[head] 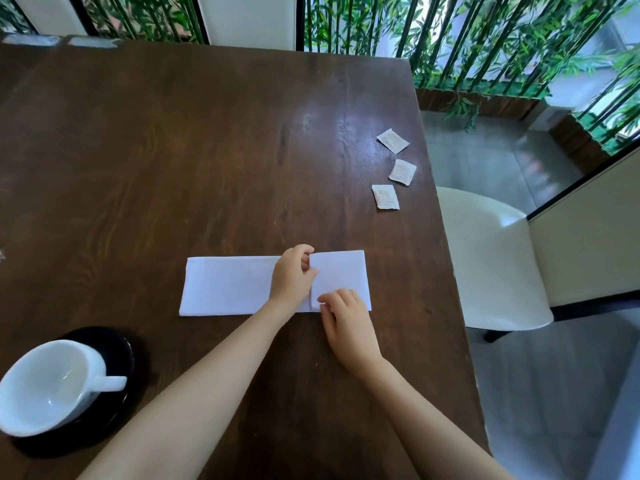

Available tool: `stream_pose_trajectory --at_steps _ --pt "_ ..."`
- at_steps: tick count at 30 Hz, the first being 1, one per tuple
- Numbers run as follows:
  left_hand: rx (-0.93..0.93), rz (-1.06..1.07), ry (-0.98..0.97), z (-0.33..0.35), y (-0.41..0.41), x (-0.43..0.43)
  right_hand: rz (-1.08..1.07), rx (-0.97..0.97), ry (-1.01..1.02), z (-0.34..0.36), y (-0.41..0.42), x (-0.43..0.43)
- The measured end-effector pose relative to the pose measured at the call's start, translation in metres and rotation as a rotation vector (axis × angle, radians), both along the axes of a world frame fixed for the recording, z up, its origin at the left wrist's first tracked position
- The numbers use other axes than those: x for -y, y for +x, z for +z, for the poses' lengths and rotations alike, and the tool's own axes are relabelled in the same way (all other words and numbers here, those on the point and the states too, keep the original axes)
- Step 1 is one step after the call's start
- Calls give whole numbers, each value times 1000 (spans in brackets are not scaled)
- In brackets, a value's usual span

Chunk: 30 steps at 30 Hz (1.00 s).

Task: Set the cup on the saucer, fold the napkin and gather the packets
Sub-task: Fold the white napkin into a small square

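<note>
Nearest, at the lower left of the dark wooden worktop point(173, 150), a white cup point(48, 386) stands on a black saucer point(117, 348), its handle pointing right toward the forearms. Both bare arms reach forward from the lower edge to a white napkin point(225, 285), which lies flat as a long strip in the middle of the worktop, well apart from the cup. Its right end is turned over onto the strip, and both hands sit at the free edge of that flap. The right hand point(349, 327) rests on the near part of the flap, fingers curled and fingertips pressing the cloth down at its near edge. The left hand point(292, 275) lies just beyond it, closed on the far part of the same edge, with thumb and fingers pinching the cloth. The two hands are near each other but not touching. Farther off, toward the right edge of the worktop, three small packets lie separately in a loose line: one point(385, 197) closest, one point(402, 171) beyond it, and one point(392, 140) farthest. All three are well apart from the hands and the napkin.
</note>
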State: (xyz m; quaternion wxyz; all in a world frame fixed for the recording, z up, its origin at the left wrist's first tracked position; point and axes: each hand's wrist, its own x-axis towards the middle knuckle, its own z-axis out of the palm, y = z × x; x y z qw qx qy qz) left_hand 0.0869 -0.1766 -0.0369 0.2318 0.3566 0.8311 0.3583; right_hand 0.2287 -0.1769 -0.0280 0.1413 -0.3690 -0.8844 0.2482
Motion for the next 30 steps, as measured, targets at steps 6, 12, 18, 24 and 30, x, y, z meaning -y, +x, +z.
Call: stream_pose_trajectory --at_steps 6,12,18,24,30 --pt "-40 -12 22 -5 2 4 -192 85 53 -2 8 -54" --pt "-312 -27 35 -3 22 7 54 393 100 -35 9 -59" --pt "-641 -309 -353 -28 34 21 36 426 174 -41 9 -60" --pt "-670 -270 -391 -35 27 27 -9 418 169 -39 11 -60" --pt "-683 -273 -422 -34 28 27 -11 440 203 -34 10 -62"
